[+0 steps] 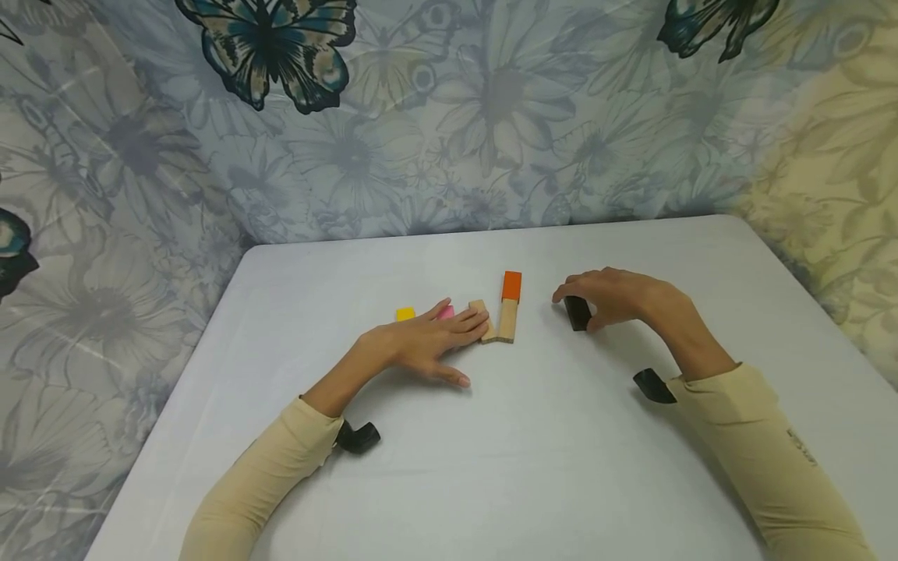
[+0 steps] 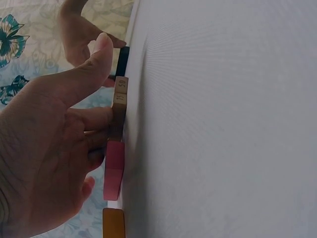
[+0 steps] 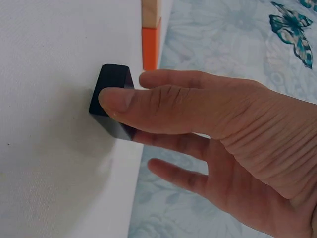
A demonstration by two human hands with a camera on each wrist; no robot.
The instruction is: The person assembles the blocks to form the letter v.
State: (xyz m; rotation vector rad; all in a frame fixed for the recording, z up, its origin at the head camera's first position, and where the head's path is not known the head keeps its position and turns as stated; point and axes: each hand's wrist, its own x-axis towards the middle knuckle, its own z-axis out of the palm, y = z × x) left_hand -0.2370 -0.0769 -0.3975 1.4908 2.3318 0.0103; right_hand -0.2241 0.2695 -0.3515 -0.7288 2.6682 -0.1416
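My left hand (image 1: 424, 340) stretches over a row of small blocks, fingers spread, with fingertips on a plain wooden block (image 1: 489, 336). Beneath and behind that hand are a pink block (image 2: 114, 171), partly covered, and a yellow block (image 1: 405, 313). Another wooden block (image 1: 508, 323) lies just right of the touched one, and an orange block (image 1: 512, 286) extends from its far end. Farther right, my right hand (image 1: 620, 296) pinches a black block (image 3: 110, 101) between thumb and fingers, at the tabletop. In the left wrist view, the wooden blocks' near ends carry printed numbers.
A white table (image 1: 449, 483) lies under everything, its far edge against a hanging cloth (image 1: 491, 140) with flowers and butterflies. Black pieces (image 1: 655, 386) show at both wrists, beside the beige sleeves (image 1: 758, 436).
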